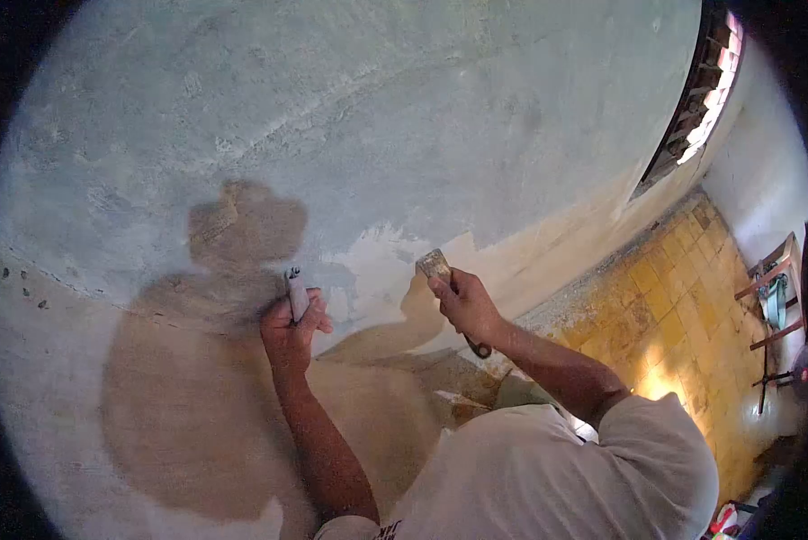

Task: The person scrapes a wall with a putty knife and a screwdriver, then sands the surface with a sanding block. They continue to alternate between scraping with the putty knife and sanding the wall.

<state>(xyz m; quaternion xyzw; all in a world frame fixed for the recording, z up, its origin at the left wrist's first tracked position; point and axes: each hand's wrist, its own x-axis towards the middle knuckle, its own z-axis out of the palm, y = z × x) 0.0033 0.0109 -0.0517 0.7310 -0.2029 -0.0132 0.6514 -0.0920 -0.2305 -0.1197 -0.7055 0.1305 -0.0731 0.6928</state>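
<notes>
My right hand (470,306) is closed around a putty knife (434,265) with a dusty, squarish head pointing up at the wall. The dark end of its handle sticks out below my fist. My left hand (296,331) grips a pale, narrow piece with a dark tip (295,293), upright between thumb and fingers; I cannot tell what kind of thing it is. Both hands are close in front of a rough wall (404,135), blue-grey above and beige below. Between them is a whitish patch (381,256) with ragged edges.
Shadows of my head and body fall across the wall at left. Yellow floor tiles (656,288) run along its base at right. A wooden chair (777,288) with something light blue on it stands at far right. A barred opening (701,90) is at upper right.
</notes>
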